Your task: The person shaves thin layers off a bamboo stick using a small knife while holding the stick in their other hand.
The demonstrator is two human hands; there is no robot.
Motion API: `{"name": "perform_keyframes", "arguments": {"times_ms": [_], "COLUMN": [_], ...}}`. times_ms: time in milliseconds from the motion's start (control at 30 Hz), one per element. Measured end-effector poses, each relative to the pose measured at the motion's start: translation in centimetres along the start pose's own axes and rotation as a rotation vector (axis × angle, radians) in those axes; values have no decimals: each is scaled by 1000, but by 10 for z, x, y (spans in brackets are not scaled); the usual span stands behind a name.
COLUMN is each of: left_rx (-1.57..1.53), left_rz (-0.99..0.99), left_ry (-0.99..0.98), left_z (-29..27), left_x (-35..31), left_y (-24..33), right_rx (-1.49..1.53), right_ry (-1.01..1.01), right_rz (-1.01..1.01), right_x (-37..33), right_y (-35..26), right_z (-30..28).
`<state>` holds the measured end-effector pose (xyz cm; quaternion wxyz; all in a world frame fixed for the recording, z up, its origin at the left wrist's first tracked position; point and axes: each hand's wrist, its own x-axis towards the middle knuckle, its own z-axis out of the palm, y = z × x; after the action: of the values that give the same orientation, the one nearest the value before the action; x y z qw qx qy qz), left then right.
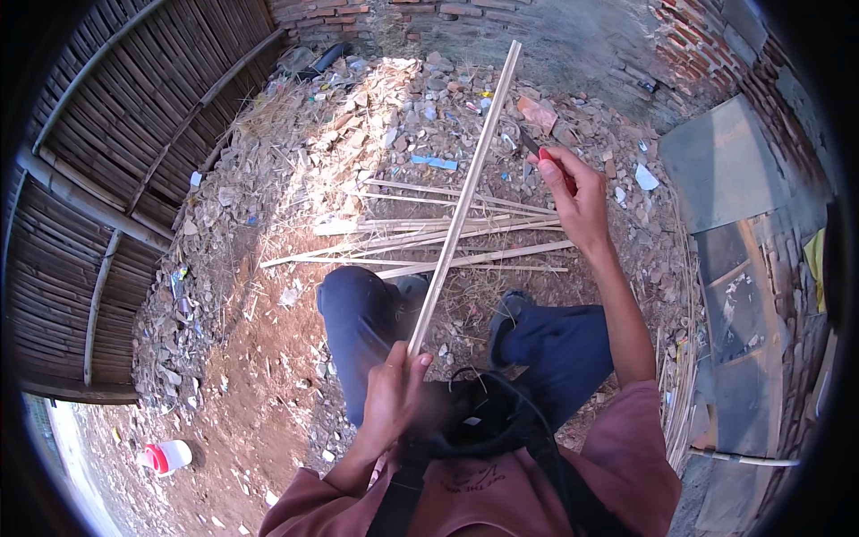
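My left hand (391, 398) is closed round the lower end of a long, pale bamboo strip (467, 199). The strip slants up and away from my lap, its far end leaning right. In my right hand (580, 195) is a knife with a red handle (544, 156); its dark blade points up and left, apart from the strip. Below that hand, several split bamboo strips (483, 259) lie crosswise on the ground in a loose pile, just beyond my bent knees. The held strip passes over the pile and hides part of it.
Stone and brick rubble (420, 98) covers the ground ahead. A slatted bamboo wall (107, 116) stands left, a brick wall (447, 22) at the back. Flat grey sheets (725, 161) lean at right. A white container with a red band (167, 457) lies lower left.
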<state>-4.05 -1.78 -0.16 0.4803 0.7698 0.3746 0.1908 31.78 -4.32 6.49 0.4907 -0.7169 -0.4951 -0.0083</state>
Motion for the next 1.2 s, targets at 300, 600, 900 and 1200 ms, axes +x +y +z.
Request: {"name": "perform_keyframes", "arguments": {"times_ms": [300, 600, 900, 1200], "left_rx": [-356, -297, -137, -436], "left_rz": [23, 40, 166, 42], "left_ry": [-21, 95, 189, 67], "left_z": [-4, 1, 2, 8], "left_x": [21, 29, 34, 32], "left_y": [-1, 12, 18, 17], "right_rx": [319, 145, 25, 11], "right_ry": [-249, -337, -275, -239], "right_rz": [11, -194, -312, -232], "right_x": [-52, -96, -118, -131], "right_y": [-25, -46, -53, -65], "right_z": [28, 41, 49, 57]}}
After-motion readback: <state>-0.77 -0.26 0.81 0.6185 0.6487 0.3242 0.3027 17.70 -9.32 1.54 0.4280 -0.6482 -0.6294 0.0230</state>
